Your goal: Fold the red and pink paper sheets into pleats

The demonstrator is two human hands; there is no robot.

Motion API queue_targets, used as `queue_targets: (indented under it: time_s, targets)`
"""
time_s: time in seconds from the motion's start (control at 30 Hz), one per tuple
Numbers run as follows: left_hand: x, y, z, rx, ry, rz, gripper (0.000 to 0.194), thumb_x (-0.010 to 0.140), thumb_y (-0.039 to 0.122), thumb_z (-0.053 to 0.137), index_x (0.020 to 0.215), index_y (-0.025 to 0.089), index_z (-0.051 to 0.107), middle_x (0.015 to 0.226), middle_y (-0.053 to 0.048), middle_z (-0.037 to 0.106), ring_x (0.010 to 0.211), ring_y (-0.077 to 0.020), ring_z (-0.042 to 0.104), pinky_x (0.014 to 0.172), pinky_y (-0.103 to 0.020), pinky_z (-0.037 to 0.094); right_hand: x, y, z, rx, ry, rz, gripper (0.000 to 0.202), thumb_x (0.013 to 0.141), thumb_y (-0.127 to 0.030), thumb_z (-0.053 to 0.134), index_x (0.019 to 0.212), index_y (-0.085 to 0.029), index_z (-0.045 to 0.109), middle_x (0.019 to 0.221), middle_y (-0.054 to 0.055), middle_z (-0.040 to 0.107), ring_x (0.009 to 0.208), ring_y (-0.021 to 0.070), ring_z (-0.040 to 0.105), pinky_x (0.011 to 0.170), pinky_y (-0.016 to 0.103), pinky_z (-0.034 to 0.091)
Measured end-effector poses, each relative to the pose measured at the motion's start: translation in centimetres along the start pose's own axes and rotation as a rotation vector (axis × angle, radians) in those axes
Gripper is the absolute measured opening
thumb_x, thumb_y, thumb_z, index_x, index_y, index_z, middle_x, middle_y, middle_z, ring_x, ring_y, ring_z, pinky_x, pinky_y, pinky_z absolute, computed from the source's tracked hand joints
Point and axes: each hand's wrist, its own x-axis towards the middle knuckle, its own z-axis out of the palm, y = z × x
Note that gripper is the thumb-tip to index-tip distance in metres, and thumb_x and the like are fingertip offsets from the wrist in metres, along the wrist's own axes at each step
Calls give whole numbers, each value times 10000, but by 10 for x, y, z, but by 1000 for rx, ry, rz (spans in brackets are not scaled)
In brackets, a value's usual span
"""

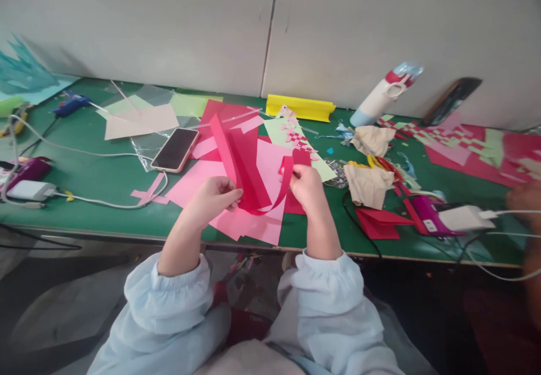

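Note:
A long red paper strip hangs in a loose curve between my two hands. My left hand is closed, thumb pressed on a folded piece of red paper that stands up from it. Whether this piece and the strip are joined cannot be made out at my fingers. Near the strip's looped end, my right hand pinches it between thumb and fingers. Beneath both hands lie pink paper sheets and red sheets, overlapping on the green table.
A phone lies left of the sheets, near a blue glue gun and white cables. Behind are a folded yellow paper and a pale green sheet with woven strips. Rightward stand a bottle and power strip; another person's hand shows.

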Motion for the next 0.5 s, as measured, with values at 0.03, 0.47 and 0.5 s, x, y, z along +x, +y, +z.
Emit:
queue_targets:
  time_s: [0.03,0.47,0.5]
  targets:
    - [0,-1,-1,36,-7,3,124,701,230,664,614,170,598,553,-4,601,543,-116,581,560,-237,490,0,-1,-4,-156,90,-18,222,848,-375,626,783,-173,694,659,45,684,654,200,673,659,299,493]
    - [-11,3,-16,430,-163,123,164,682,262,601,575,214,486,545,27,523,514,-124,488,477,-234,353,-7,-4,-32,-865,313,50,338,873,-201,542,1180,-113,653,1007,172,735,968,296,682,811,363,459]
    - [-12,4,-15,456,-176,136,161,679,259,594,569,214,484,544,27,516,509,-122,473,475,-235,345,-7,-5,-31,-827,274,51,314,889,-210,522,1161,-137,661,996,151,739,951,278,687,803,349,458]
